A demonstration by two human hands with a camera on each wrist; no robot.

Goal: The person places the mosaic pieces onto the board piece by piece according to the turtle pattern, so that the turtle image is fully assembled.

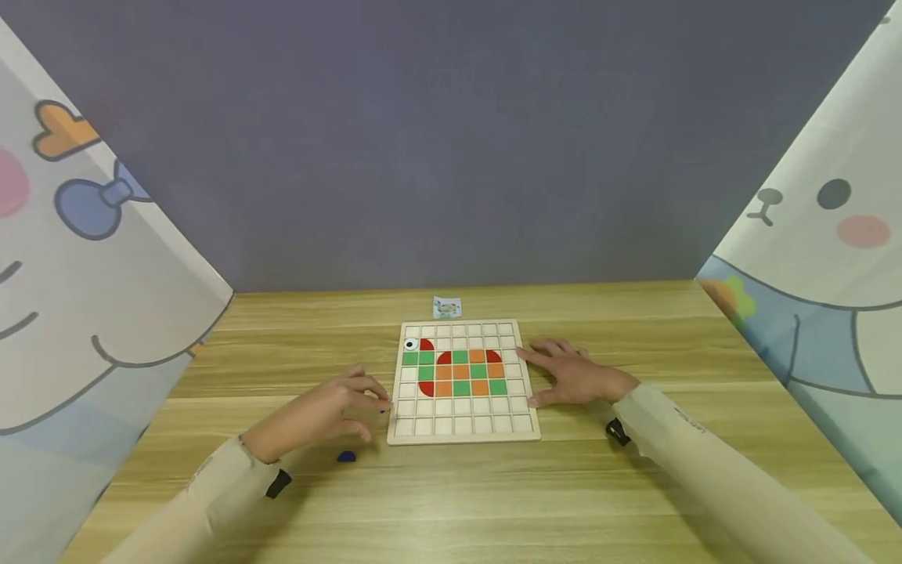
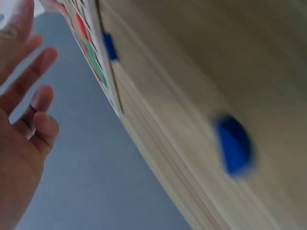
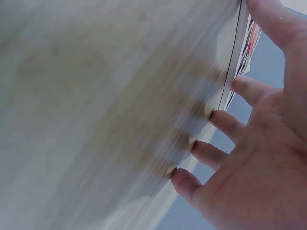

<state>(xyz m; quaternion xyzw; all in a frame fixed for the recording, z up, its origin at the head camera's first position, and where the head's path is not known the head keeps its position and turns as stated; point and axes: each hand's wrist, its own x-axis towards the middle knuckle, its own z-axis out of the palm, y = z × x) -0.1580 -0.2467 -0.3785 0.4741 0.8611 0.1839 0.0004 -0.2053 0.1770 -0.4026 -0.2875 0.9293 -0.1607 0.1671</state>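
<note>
A pale wooden grid board [image 1: 465, 427] lies on the table, with green [image 1: 426, 374], orange [image 1: 443, 388] and red tiles [image 1: 426, 388] in its squares. A white tile with a black eye dot [image 1: 411, 345] sits in its upper left. My right hand [image 1: 569, 374] is spread at the board's right edge, thumb and a fingertip on the rim. Just off the left edge, my left hand [image 1: 337, 407] hovers with loosely bent fingers and holds nothing. Beneath and beside it lie a blue half-round piece [image 2: 235, 146] and a second blue piece [image 2: 110, 46] close to the board.
Behind the board lies a small picture card [image 1: 447, 307] with a coloured figure. The wood-grain table [image 1: 613, 501] ends at a grey wall [image 1: 458, 157]. Cartoon-printed panels [image 1: 92, 313] stand at both sides.
</note>
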